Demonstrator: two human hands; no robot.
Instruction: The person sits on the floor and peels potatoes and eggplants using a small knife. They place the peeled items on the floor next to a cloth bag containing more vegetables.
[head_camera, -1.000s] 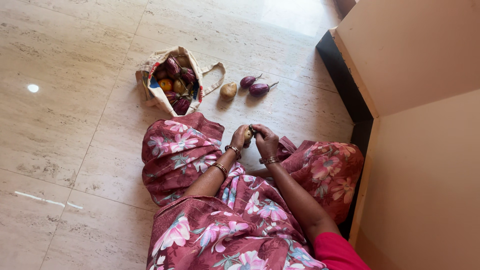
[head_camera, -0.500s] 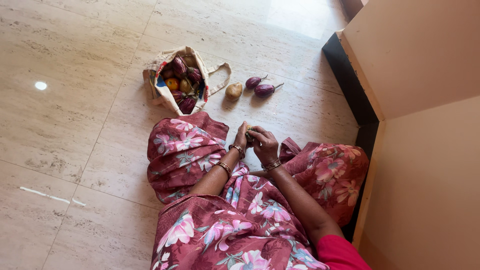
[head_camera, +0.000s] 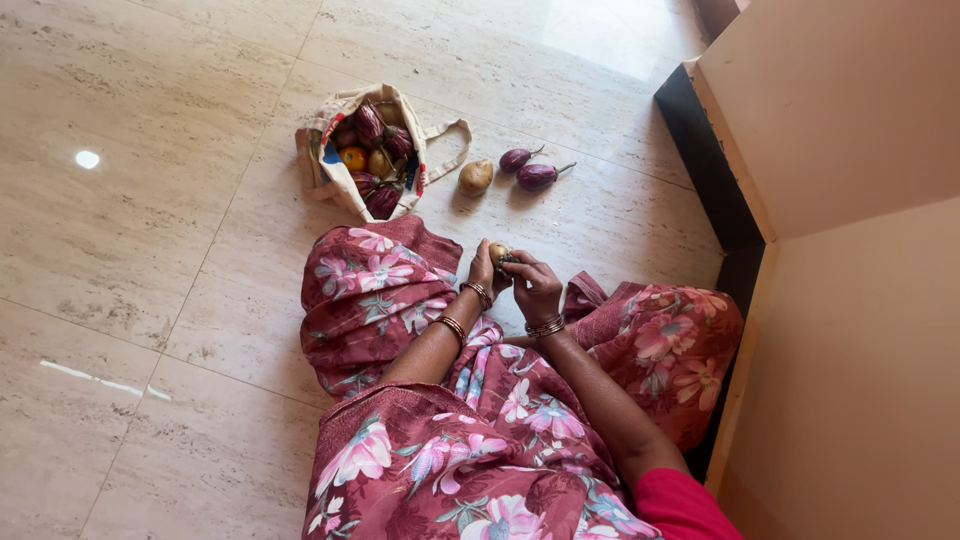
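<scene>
Head view, looking down over my lap: both hands meet in front of my knees, just above the floor (head_camera: 150, 200), and between them sits one small tan potato (head_camera: 497, 252). My left hand (head_camera: 483, 272) cups it from the left and below, fingers curled shut around its lower half; only the rounded top shows above the grip. My right hand (head_camera: 535, 283) closes in from the right, fingertips touching the potato's side, and something dark and small lies pinched there against it; I cannot tell what it is. The potato's long axis appears to run roughly upright, tilted slightly away from me, though most of it is hidden. It lies directly between the two grips, with the left hand carrying it. Ahead on the floor, well apart from my hands, lie a second potato (head_camera: 475, 177) and two small purple eggplants (head_camera: 527, 168) side by side, their stems pointing right. Left of these an open cloth bag (head_camera: 318, 170) holds more eggplants and an orange-yellow round fruit.
</scene>
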